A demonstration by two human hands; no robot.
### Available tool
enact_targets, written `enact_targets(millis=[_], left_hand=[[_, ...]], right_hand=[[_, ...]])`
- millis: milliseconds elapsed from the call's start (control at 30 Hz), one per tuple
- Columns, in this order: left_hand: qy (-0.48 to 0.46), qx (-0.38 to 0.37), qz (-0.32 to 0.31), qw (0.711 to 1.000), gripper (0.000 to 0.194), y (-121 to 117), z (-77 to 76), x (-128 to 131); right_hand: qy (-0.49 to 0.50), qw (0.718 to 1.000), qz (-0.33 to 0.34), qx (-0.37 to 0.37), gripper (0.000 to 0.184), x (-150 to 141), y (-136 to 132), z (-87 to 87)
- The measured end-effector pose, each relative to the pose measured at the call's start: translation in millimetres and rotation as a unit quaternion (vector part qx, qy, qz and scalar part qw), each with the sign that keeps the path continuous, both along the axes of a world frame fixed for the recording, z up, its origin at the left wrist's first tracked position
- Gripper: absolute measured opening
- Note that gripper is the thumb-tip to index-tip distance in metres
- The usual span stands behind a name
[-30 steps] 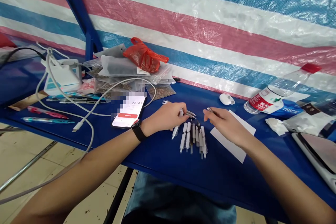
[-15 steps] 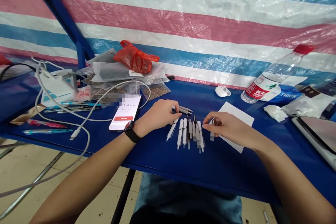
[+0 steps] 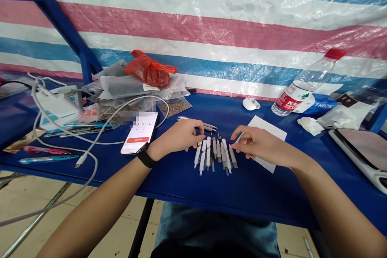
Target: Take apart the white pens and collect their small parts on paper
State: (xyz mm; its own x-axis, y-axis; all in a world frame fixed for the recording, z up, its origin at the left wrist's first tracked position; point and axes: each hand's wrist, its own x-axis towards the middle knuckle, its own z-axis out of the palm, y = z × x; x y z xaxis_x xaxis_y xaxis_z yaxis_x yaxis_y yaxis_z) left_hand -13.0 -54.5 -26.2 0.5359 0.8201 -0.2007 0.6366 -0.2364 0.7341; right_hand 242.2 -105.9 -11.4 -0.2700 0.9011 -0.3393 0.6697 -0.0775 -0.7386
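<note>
Several white and grey pens (image 3: 208, 153) lie side by side in a loose row on the blue table, some in clear wrappers. At the left end of the row is my left hand (image 3: 181, 135), its fingers curved, with a gap between thumb and index finger and nothing seen in them. My right hand (image 3: 256, 145) is at the other end, fingers apart and empty, a fingertip at the outermost grey pen (image 3: 233, 156). Behind the left fingers lie more grey pens (image 3: 209, 126), partly hidden. White paper (image 3: 269, 129) sits under and behind my right hand.
A phone (image 3: 139, 133) showing a timer lies by my left wrist, with a white cable (image 3: 93, 145) looping around it. Plastic bags (image 3: 130, 86) are piled behind. To the right stand a water bottle (image 3: 302, 84), a white earbud case (image 3: 250, 104) and a scale (image 3: 363, 149).
The right hand has let go of a grey pen, now at the row's right end. On the left, a wrapped pen lies closer against the others. The view has shifted slightly.
</note>
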Motion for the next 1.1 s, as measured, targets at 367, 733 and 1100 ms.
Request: enact_targets(millis=[367,733,1100], left_hand=[[0.024,0.043,0.004,0.999,0.008,0.1,5.1,-0.6],[0.064,0.045,0.033,0.996,0.009,-2.6,9.4,0.1],[0.130,0.114,0.041,0.984,0.009,-2.1,14.2,1.8]], right_hand=[[-0.018,1.000,-0.023,-0.008,0.027,3.3,-0.4,2.3],[-0.033,0.999,-0.007,-0.010,0.027,-4.3,-2.7,5.7],[-0.007,0.999,-0.046,0.008,0.030,9.1,0.2,4.3]])
